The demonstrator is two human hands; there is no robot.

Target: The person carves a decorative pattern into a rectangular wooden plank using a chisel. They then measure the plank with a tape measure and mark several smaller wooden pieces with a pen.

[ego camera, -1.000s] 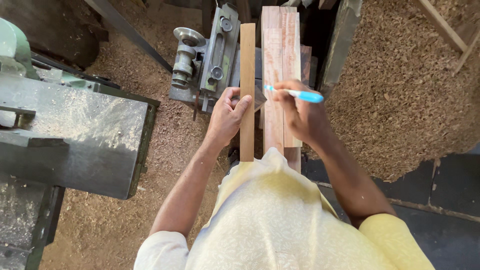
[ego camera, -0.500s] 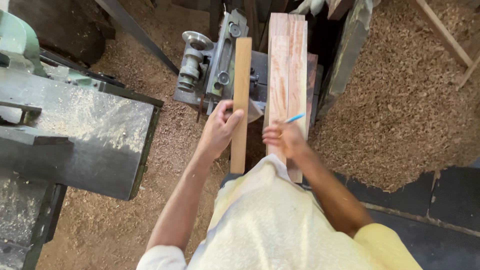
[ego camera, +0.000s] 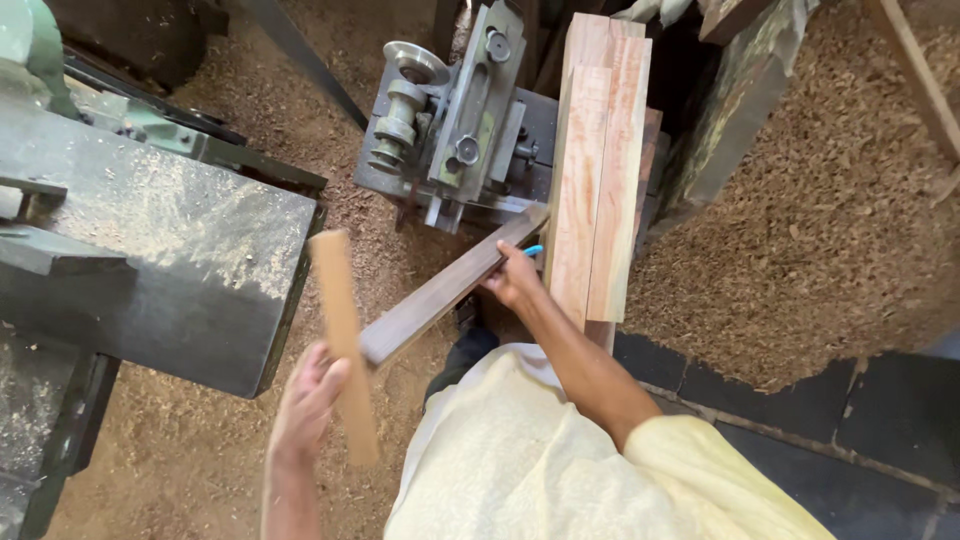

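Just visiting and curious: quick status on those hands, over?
Left hand grips light wood strip. Right hand lifts dark plank, blue pen tucked in. Stacked boards close beside; sawdust all around.

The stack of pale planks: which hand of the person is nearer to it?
Right. The right hand grips a dark strip beside the stack of pale planks; the left hand, holding a light strip, is farther away.

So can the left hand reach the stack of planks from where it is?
Probably not easily. The left hand already holds a light wood strip, and the dark plank gripped by the right hand lies slanted between it and the stack of planks.
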